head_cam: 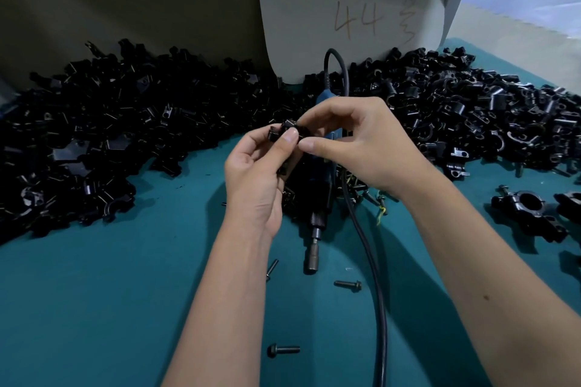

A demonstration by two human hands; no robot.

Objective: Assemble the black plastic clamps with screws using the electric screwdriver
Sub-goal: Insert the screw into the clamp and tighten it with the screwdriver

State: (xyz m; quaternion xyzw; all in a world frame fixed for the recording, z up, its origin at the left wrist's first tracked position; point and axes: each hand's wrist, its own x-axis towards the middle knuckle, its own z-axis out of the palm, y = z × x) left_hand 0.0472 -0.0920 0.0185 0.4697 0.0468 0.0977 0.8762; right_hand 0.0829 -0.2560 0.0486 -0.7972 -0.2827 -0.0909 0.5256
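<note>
**Both hands on one clamp above the screwdriver**

The left hand and right hand pinch a black clamp between thumbs and fingertips, held above the teal desk. Directly beneath them lies the electric screwdriver, its bit end pointing toward the person and its body partly hidden by the hands. Its black cable runs down beside the right forearm. Loose screws lie on the desk near the bit. A pile of clamp parts fills the left, another pile the right. An assembled clamp sits at the far right. A card marked "44" stands behind.
</note>
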